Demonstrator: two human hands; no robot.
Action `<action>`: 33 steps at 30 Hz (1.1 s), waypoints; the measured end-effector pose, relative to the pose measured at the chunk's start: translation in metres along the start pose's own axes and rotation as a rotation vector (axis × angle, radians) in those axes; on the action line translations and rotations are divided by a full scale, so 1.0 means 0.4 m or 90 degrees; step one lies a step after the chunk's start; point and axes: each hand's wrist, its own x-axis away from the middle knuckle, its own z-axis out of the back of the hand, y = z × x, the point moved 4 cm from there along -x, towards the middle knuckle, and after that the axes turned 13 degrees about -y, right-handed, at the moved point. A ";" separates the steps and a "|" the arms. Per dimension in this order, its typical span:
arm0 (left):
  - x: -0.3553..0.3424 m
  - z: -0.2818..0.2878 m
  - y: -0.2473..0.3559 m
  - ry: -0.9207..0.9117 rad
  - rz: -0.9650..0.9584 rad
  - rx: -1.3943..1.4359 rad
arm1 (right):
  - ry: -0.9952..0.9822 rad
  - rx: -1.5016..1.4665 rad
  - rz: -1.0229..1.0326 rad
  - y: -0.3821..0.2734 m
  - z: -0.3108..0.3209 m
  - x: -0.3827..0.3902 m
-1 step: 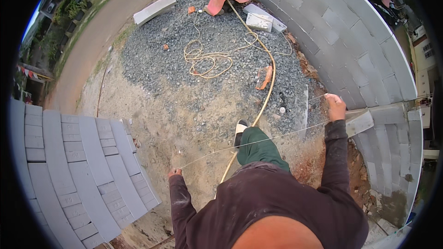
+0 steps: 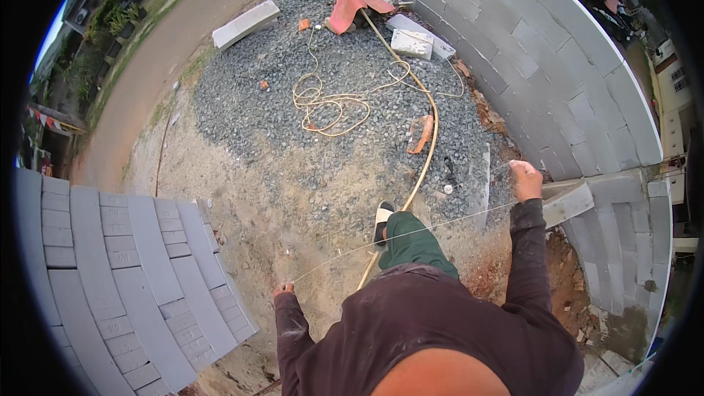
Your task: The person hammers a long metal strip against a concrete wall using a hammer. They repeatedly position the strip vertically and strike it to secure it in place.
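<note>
You hold a thin string (image 2: 458,218) taut btwn L hand (image 2: 283,290) and R hand (image 2: 526,180), fingers of both pinching it, across your green trouser leg (image 2: 419,249); gravel heap (image 2: 257,95) ahead, grey block stack (image 2: 143,308) at L.

Mostly matt surfaces, many rough.
We note coarse, rough gravel (image 2: 242,110); smooth-faced matt blocks (image 2: 95,242); a smooth, plastic-looking hose (image 2: 435,119); fine, smooth-looking string (image 2: 411,232); dusty matt cloth shirt (image 2: 455,315); matt cloth trousers (image 2: 414,251).

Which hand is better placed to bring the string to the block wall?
Likely the right hand: it holds the string near the block wall; the left hand is nearer the stacked blocks.
</note>
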 end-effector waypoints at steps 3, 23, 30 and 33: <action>0.077 0.001 0.031 -0.110 0.135 -0.167 | 0.000 -0.009 -0.123 0.078 -0.053 -0.090; -0.750 0.012 1.467 -0.180 -0.085 -0.282 | 0.178 0.117 -0.240 -0.247 0.079 -0.588; -0.928 -0.129 1.998 -0.107 -0.240 -0.244 | 0.259 -0.117 -0.132 -0.336 0.090 -0.888; -0.955 -0.255 2.031 -0.135 -0.247 -0.187 | 0.243 -0.125 -0.137 -0.328 0.091 -1.037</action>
